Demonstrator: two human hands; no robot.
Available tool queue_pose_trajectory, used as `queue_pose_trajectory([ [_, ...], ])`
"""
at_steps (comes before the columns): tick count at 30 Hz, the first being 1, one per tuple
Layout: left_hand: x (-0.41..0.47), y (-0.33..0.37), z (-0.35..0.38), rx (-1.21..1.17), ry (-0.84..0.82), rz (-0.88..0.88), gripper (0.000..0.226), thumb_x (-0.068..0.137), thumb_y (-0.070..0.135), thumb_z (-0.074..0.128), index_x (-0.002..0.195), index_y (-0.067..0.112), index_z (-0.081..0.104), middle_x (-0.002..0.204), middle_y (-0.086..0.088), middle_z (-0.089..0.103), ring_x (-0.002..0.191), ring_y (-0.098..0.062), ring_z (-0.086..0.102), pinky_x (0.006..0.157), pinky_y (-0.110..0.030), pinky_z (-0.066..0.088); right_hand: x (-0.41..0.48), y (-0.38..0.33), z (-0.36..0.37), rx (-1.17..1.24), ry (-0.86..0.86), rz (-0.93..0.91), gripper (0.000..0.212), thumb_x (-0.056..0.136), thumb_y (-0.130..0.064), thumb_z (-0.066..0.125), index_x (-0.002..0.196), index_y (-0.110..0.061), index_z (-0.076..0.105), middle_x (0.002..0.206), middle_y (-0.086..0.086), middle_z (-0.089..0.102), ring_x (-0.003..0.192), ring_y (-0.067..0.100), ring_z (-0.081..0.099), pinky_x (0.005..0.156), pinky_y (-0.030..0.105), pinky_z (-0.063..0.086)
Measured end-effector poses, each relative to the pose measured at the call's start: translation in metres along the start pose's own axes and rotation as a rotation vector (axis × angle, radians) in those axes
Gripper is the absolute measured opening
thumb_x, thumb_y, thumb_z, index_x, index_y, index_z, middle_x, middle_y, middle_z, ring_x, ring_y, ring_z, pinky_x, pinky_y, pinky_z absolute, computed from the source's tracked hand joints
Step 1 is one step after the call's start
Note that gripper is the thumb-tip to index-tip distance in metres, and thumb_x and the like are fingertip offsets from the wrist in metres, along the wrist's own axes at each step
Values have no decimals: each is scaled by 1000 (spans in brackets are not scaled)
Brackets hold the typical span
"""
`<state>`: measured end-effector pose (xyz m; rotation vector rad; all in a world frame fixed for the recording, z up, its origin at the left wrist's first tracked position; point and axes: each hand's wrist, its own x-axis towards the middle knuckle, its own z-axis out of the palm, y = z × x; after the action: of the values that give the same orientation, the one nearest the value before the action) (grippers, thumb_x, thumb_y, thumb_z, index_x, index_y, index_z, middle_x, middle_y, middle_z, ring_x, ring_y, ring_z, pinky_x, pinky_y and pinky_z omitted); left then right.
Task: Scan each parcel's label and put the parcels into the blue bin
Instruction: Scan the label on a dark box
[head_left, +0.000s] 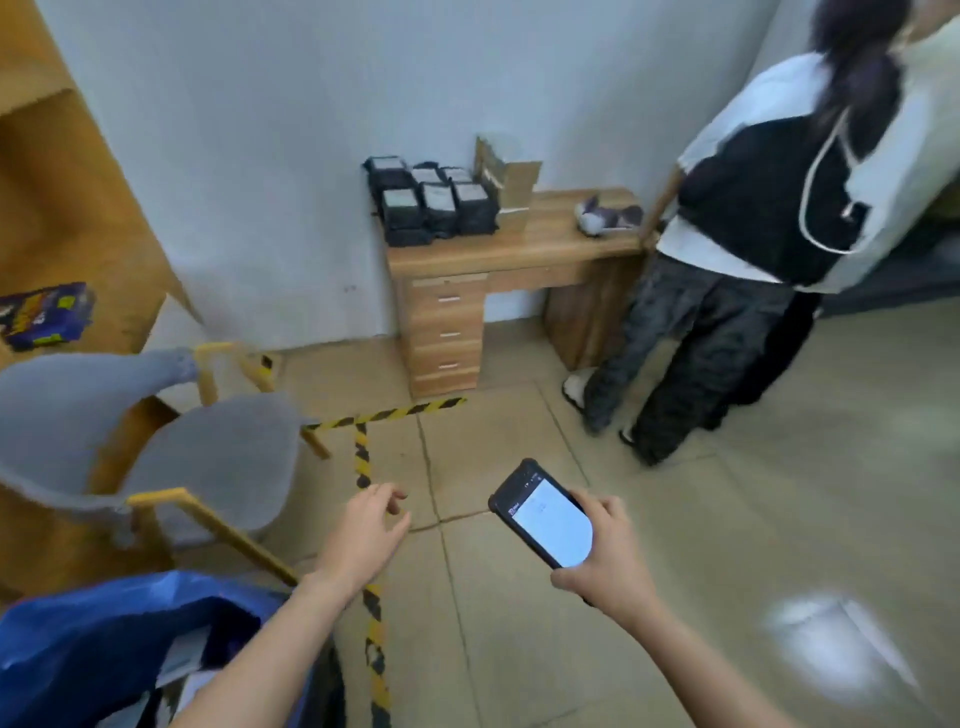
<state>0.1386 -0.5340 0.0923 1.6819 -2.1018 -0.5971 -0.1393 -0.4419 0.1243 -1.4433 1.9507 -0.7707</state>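
Head view: right hand (608, 561) clamped round scanner (543, 519) at 5 o'clock, left hand (363, 535) empty, fingers loose; parcels (431, 202) stacked on desk (519, 249) at 12, blue bin (104, 623) at 8; a careless one-handed pull could topple the stack.

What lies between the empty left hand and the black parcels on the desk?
Head view: from the left hand, only floor crossed by yellow-black tape, then the desk drawers below the parcels.
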Motion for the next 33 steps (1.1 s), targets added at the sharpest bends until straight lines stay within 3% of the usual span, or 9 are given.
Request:
queue_pose_trajectory([
  [6, 32, 179, 100, -18, -154, 307, 18, 89, 28, 64, 106, 22, 62, 97, 6, 62, 94, -16, 59, 83, -32, 48, -60, 106, -135, -42, 298, 220, 90, 48, -26, 76, 129, -42, 41, 106, -19, 33, 85, 10, 53, 58, 33, 56],
  [9, 28, 269, 155, -33, -273, 500, 21, 86, 24, 67, 107, 21, 63, 97, 6, 63, 95, -16, 61, 81, -27, 44, -108, 159, -185, -12, 447, 375, 86, 47, -26, 70, 125, -47, 41, 103, -23, 33, 81, 8, 55, 63, 36, 58],
  [16, -7, 457, 276, -97, -551, 900, 18, 85, 22, 68, 103, 21, 66, 87, 13, 61, 88, -14, 62, 78, -29, 47, -219, 256, -256, -24, 763, 756, 93, 45, -34, 75, 129, -40, 37, 106, -19, 33, 86, 3, 51, 69, 22, 51],
  [20, -36, 550, 338, -122, -696, 1116, 23, 84, 20, 67, 107, 22, 65, 88, 13, 63, 89, -12, 61, 76, -21, 40, -269, 294, -286, 11, 921, 985, 97, 46, -41, 80, 130, -39, 31, 114, -17, 33, 94, 4, 44, 78, 21, 50],
  [23, -58, 608, 371, -151, -814, 1219, 24, 85, 23, 66, 109, 26, 63, 90, 15, 64, 91, -10, 62, 81, -24, 44, -297, 315, -302, 81, 1058, 1156, 98, 49, -40, 80, 134, -33, 32, 116, -10, 37, 94, 7, 44, 76, 20, 47],
  [27, -78, 668, 406, -162, -914, 1348, 22, 87, 32, 64, 108, 35, 59, 89, 20, 62, 91, -5, 61, 80, -24, 46, -314, 328, -325, 174, 1190, 1310, 93, 52, -36, 80, 133, -26, 35, 113, -4, 37, 97, 12, 47, 82, 29, 50],
  [30, -93, 702, 432, -139, -982, 1445, 22, 88, 31, 62, 110, 33, 57, 92, 19, 60, 90, -4, 58, 81, -23, 47, -324, 336, -334, 224, 1274, 1365, 87, 54, -30, 81, 130, -23, 39, 114, -2, 39, 90, 10, 47, 74, 27, 48],
  [33, -117, 728, 455, -103, -1050, 1523, 23, 89, 31, 61, 112, 31, 59, 97, 16, 60, 92, -3, 58, 84, -24, 47, -333, 344, -335, 275, 1349, 1418, 95, 55, -29, 82, 138, -23, 35, 118, -3, 37, 93, 11, 48, 72, 24, 47],
])
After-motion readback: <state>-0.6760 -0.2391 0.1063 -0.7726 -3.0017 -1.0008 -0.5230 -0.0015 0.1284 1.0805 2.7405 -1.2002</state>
